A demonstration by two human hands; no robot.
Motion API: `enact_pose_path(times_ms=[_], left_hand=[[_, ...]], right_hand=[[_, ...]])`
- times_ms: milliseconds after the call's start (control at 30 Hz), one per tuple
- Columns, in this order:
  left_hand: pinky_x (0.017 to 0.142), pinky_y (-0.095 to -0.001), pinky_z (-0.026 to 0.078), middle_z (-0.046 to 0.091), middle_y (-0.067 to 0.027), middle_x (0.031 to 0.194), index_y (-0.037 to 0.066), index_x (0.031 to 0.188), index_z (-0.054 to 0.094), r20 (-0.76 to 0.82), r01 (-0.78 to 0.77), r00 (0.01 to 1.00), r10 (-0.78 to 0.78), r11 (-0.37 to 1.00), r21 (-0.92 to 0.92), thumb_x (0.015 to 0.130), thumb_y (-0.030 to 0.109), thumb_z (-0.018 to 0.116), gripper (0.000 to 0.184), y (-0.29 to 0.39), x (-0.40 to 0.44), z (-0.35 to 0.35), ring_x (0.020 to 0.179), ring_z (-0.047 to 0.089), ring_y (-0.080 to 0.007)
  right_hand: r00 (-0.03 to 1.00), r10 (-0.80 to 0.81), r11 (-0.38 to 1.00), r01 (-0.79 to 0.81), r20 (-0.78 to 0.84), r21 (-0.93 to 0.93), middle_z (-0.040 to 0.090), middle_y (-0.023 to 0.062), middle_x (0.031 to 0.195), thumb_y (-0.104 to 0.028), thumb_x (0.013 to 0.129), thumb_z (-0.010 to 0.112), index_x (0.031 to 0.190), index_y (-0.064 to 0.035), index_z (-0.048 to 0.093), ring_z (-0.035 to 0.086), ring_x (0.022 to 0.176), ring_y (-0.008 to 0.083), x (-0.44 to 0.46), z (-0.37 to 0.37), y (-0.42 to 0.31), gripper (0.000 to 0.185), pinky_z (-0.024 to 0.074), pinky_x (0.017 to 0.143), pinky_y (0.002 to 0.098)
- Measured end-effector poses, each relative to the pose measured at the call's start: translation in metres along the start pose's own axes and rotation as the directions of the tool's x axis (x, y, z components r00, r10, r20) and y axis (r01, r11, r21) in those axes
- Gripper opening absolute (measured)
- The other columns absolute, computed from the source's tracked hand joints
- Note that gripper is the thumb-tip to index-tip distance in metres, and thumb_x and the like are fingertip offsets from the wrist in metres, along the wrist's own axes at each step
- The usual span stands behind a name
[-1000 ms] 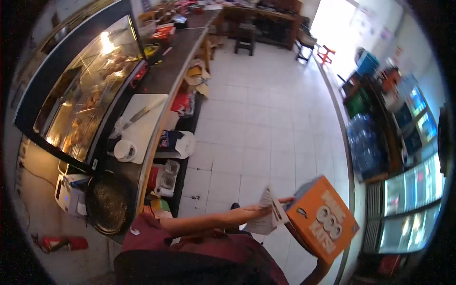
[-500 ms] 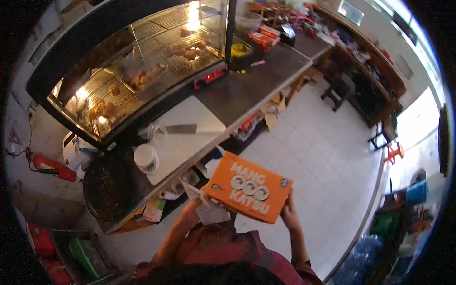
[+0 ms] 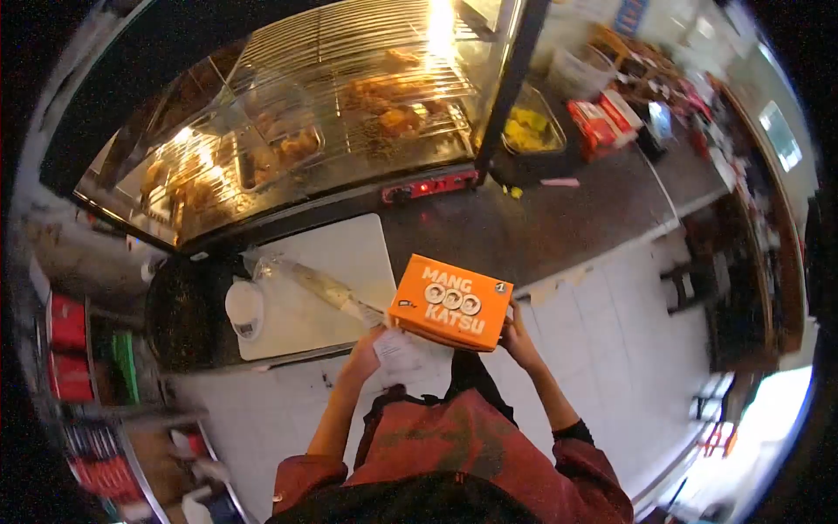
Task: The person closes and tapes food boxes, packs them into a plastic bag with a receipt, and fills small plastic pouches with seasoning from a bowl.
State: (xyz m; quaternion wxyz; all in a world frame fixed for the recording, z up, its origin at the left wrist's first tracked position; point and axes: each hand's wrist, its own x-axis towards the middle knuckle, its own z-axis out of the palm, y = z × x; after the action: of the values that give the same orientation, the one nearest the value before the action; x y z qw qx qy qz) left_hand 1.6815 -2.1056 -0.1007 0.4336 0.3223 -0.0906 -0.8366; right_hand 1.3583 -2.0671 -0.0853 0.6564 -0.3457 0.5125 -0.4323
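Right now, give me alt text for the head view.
An orange cardboard box lettered MANG KATSU is gripped by the person's right hand, with the left hand holding white printed paper at its other side. Beyond sit a white rectangular cutting board and a lit, black-framed glass food cabinet.

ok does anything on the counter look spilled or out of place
Possibly: a small yellow bit lies loose on the dark counter, outside the tray of yellow pieces; whether it spilled, I can't tell.

The dark counter (image 3: 524, 220) carries 1 lit glass cabinet (image 3: 305, 96), and in front of it lies 1 white cutting board (image 3: 362, 253). On the right are 1 food tray (image 3: 531, 131), red packages (image 3: 601, 127) and 1 pink strip (image 3: 559, 182).
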Motion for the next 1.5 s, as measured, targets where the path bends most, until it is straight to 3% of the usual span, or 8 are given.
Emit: enact_pose_path(times_ms=[100,300,400,500,667,833,1100,1500], left_hand=[[0.08,-0.0327,0.048,0.061,-0.0112,0.095,-0.001,0.104,0.054,-0.024,-0.119,0.991,0.134,0.941,0.317,0.09,0.025,0.049,0.03,-0.041,0.069,0.021,0.088,0.06,-0.0227],[0.076,-0.0321,0.049,0.061,-0.0089,0.095,0.005,0.108,0.054,-0.164,-0.036,0.985,0.045,0.998,0.059,0.09,0.033,0.051,0.034,-0.089,0.148,0.1,0.082,0.061,-0.0214],[0.078,-0.0322,0.049,0.062,-0.01,0.099,0.003,0.115,0.051,-0.274,-0.021,0.957,0.099,0.961,0.275,0.089,0.035,0.052,0.041,-0.113,0.163,0.105,0.083,0.062,-0.0219],[0.081,-0.0324,0.047,0.059,-0.0116,0.106,0.001,0.121,0.047,-0.254,-0.165,0.946,0.203,0.973,0.162,0.089,0.036,0.051,0.047,-0.117,0.15,0.136,0.088,0.06,-0.0215],[0.083,-0.0356,0.046,0.053,-0.0121,0.116,0.002,0.133,0.036,-0.249,-0.337,0.907,0.34,0.94,0.056,0.09,0.035,0.05,0.056,-0.116,0.175,0.142,0.096,0.055,-0.0196],[0.071,-0.0355,0.049,0.06,-0.0107,0.089,0.002,0.104,0.052,-0.333,-0.103,0.928,0.169,0.973,0.204,0.088,0.04,0.051,0.041,-0.09,0.212,0.124,0.078,0.06,-0.0212],[0.072,-0.038,0.051,0.061,-0.0112,0.092,0.0,0.104,0.053,-0.349,-0.236,0.893,0.285,0.956,0.176,0.089,0.027,0.049,0.031,-0.101,0.234,0.176,0.081,0.062,-0.0234],[0.089,-0.0559,0.043,0.047,-0.0212,0.122,0.004,0.131,0.031,0.014,-0.362,0.931,0.365,0.926,-0.109,0.091,0.048,0.036,0.06,-0.061,0.232,0.338,0.11,0.049,-0.0399]], right_hand=[[0.994,-0.036,0.994,0.047,0.105,-0.1,0.041,0.0147,0.13,-0.045,0.094,0.034,0.139,-0.0176,0.004,0.048,0.113,0.0275,0.07,-0.077,-0.017,0.061,0.0462,0.086,0.0429],[0.96,-0.112,0.837,0.23,0.257,-0.496,0.041,0.016,0.129,-0.015,0.089,0.044,0.138,-0.0096,0.022,0.042,0.117,0.0267,0.181,-0.198,-0.065,0.054,0.0396,0.093,0.0363],[0.908,-0.151,0.086,0.405,0.39,-0.91,0.05,0.0197,0.11,-0.008,0.08,0.051,0.125,-0.0048,0.042,0.05,0.099,0.035,0.205,-0.242,-0.117,0.046,0.0428,0.087,0.0402],[0.845,-0.453,0.219,0.414,0.284,-0.883,0.049,0.0194,0.112,-0.015,0.08,0.056,0.117,-0.0015,0.049,0.045,0.107,0.0365,0.187,-0.199,-0.197,0.04,0.037,0.094,0.0406],[0.754,0.198,-0.144,0.655,0.627,-0.742,0.028,0.0274,0.134,-0.059,0.047,0.077,0.138,-0.0184,0.027,0.025,0.127,0.0414,0.181,-0.115,-0.223,0.111,0.0266,0.096,0.0582],[0.48,-0.449,-0.656,0.395,0.754,-0.643,0.031,0.0297,0.132,-0.05,0.048,0.077,0.14,-0.0244,0.023,0.031,0.123,0.0412,0.234,-0.136,-0.119,0.11,0.0336,0.088,0.0591],[0.853,-0.065,-0.087,0.513,0.518,-0.854,0.043,0.0241,0.119,-0.048,0.049,0.078,0.138,-0.0303,0.026,0.042,0.108,0.0369,0.179,-0.208,-0.211,0.105,0.0332,0.084,0.0539],[0.944,-0.093,-0.088,0.308,0.316,-0.947,0.016,0.0233,0.143,-0.061,0.059,0.068,0.135,-0.035,0.035,0.019,0.129,0.0439,0.18,-0.448,-0.193,0.086,0.0141,0.1,0.0638]])
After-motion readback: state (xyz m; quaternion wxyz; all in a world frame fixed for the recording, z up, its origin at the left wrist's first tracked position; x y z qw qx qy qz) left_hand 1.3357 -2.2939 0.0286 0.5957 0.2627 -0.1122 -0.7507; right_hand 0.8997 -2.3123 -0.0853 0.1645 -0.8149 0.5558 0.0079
